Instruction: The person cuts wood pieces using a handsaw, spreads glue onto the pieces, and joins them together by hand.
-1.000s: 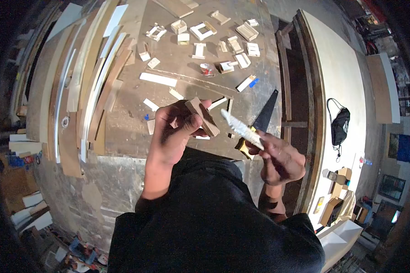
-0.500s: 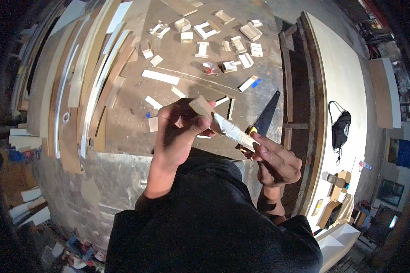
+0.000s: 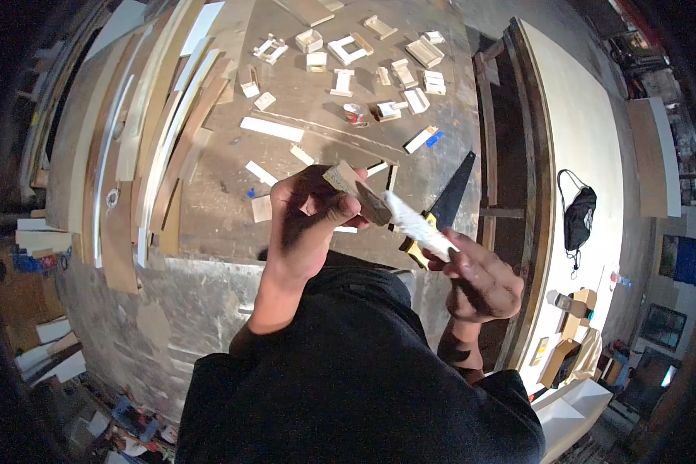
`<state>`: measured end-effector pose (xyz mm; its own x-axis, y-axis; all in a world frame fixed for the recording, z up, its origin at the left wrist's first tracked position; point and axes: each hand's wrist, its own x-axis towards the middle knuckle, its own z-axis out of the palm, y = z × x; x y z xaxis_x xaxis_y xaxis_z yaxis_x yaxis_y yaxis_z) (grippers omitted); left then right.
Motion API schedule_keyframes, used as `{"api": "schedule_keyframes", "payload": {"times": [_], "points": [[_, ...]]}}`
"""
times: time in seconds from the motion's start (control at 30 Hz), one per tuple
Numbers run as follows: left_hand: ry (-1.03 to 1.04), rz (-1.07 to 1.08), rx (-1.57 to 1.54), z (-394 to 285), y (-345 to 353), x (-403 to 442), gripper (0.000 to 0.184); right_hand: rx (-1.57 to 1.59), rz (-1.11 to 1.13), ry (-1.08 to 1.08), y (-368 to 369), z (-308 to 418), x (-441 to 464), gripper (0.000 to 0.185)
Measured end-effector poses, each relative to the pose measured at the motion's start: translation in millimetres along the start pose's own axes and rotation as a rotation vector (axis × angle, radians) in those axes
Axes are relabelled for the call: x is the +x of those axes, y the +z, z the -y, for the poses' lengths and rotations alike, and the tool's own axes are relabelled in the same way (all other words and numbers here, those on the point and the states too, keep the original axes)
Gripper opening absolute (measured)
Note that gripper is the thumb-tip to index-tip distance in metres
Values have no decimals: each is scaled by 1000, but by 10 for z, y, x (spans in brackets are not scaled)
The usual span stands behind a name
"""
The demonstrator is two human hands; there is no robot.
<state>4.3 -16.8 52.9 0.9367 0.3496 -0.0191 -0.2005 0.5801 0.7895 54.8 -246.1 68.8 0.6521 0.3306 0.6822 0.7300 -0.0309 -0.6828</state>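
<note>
Now the white-coated strip (image 3: 419, 226) has drawn back towards 4 o'clock: 0.5 s ago its far end overlapped the wooden block (image 3: 357, 191) in the view, and at present its tip sits just beside the block's lower corner. Whether they still touch, I cannot tell. For the work in hand, that suggests contact is broken or slight, with more of the block's dark side exposed.

The left hand (image 3: 303, 220) has its thumb and fingers clamped on the block, which juts out at 2 o'clock from the palm. The right hand (image 3: 483, 280) pinches the strip's near end, fingers together around it, the strip pointing to about 10 o'clock.

Beyond the right hand, at 11 o'clock, lies a handsaw (image 3: 452, 189), its blade aimed towards 1 o'clock. Small wooden assemblies (image 3: 425, 52) are spread on the worktable (image 3: 220, 193) at 12 o'clock, and long boards (image 3: 131, 155) lie at 10 o'clock from the left hand.
</note>
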Motion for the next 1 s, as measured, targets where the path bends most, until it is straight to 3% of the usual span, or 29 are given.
{"api": "schedule_keyframes", "payload": {"times": [0.17,0.2,0.37,0.43,0.57,0.7,0.9,0.93,1.0], "points": [[117,-47,-34,52,35,-20,35,-43,101,-66,-18,-19,-37,16],[116,-59,-36,36,20,-27,35,-20,66,30,-43,8,-122,18],[91,-33,-17,22,-51,-63,35,-14,2,17,-43,23,-122,22],[113,-7,-20,44,-19,-81,35,-87,4,-84,53,67,56,19],[158,-51,-30,47,30,-78,33,-99,126,29,-76,84,-67,18],[166,-39,-22,25,-26,-72,31,-75,-52,92,-52,55,-176,12],[234,-77,85,39,14,-93,30,-187,56,-87,93,109,44,11],[240,-74,84,45,-8,-81,30,-185,58,24,47,121,-61,13],[312,-54,113,63,-72,-61,33,-183,72,12,-2,25,-111,22]]}}
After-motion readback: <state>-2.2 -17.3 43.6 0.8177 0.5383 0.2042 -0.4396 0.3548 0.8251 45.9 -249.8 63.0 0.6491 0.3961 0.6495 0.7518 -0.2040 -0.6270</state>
